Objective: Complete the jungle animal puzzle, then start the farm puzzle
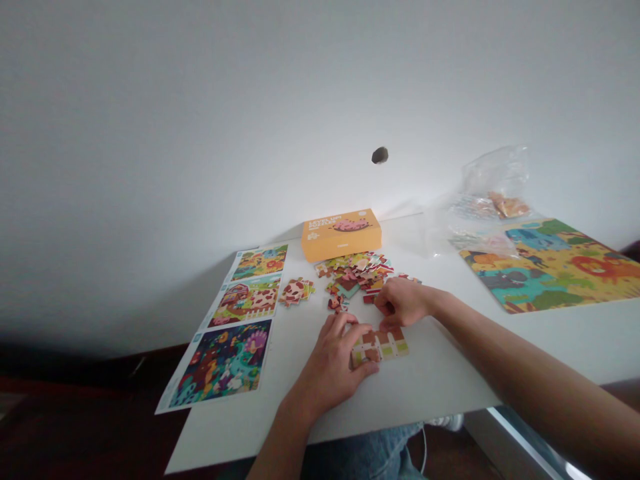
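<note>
A small strip of joined puzzle pieces [387, 348], brown above with a white fence and green below, lies near the table's front edge. My left hand [327, 353] holds its left end, with the thumb at the lower edge and the fingers across the top. At the strip's upper edge is my right hand [404, 301], fingers curled in a pinch on a brown puzzle piece that they partly cover. Just beyond both hands spreads a heap of loose puzzle pieces [350, 279]. A smaller cluster of puzzle pieces [296, 291], with brown-spotted white patches, sits to its left.
An orange puzzle box [340, 240] stands behind the heap. A sheet with three printed pictures [245, 297] overhangs the table's left edge. On the right lies a large animal picture [555, 273], with clear plastic bags [480, 207] partly over it. The white wall [200, 133] rises behind.
</note>
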The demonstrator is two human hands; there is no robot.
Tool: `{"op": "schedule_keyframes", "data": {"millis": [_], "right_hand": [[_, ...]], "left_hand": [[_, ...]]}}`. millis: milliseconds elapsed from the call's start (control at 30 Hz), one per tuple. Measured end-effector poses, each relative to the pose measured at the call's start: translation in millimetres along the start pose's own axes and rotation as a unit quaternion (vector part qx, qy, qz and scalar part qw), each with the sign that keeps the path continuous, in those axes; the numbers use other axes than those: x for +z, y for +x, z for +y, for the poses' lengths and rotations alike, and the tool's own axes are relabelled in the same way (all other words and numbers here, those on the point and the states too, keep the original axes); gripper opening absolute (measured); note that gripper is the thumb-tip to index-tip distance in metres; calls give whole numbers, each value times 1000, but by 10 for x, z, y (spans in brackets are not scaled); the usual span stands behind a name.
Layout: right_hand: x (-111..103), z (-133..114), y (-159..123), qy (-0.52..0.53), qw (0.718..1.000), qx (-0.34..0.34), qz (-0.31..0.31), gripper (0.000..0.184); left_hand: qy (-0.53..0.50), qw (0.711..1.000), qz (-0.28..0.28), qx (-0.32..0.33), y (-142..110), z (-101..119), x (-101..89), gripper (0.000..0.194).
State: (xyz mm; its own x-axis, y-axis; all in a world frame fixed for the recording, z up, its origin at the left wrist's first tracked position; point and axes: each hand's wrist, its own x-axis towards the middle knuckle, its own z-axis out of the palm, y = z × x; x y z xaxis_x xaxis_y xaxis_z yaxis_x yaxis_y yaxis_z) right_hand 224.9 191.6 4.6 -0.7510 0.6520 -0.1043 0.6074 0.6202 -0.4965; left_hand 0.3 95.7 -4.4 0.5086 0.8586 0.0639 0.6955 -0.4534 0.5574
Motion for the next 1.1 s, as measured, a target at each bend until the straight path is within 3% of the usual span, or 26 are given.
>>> {"op": "schedule_keyframes", "data": {"millis": [133,367,633,900,967,1100], "right_hand": [[5,7,0,-9,1000,0,-4,24],[-6,4,1,-13,1000,2,-6,26],[-39,-58,4,-29,999,12,-18,26],[-43,-62,-1,-24,999,17,-22,29],[-43,-62,2,-26,999,19,-24,29],[-48,-67,8,-24,999,19,-27,28]], "left_hand": [[-22,1000,6,-8,-12,-32,1,65],[-25,999,16,-21,-19,-27,1,71],[-56,998,14,15,-19,-17,9,60],[-69,994,63,-58,-16,-73,-9,42],[-60,997,48,-30,-31,-106,-85,45],[-3,997,-57,53,-80,-153,-269,46]]}}
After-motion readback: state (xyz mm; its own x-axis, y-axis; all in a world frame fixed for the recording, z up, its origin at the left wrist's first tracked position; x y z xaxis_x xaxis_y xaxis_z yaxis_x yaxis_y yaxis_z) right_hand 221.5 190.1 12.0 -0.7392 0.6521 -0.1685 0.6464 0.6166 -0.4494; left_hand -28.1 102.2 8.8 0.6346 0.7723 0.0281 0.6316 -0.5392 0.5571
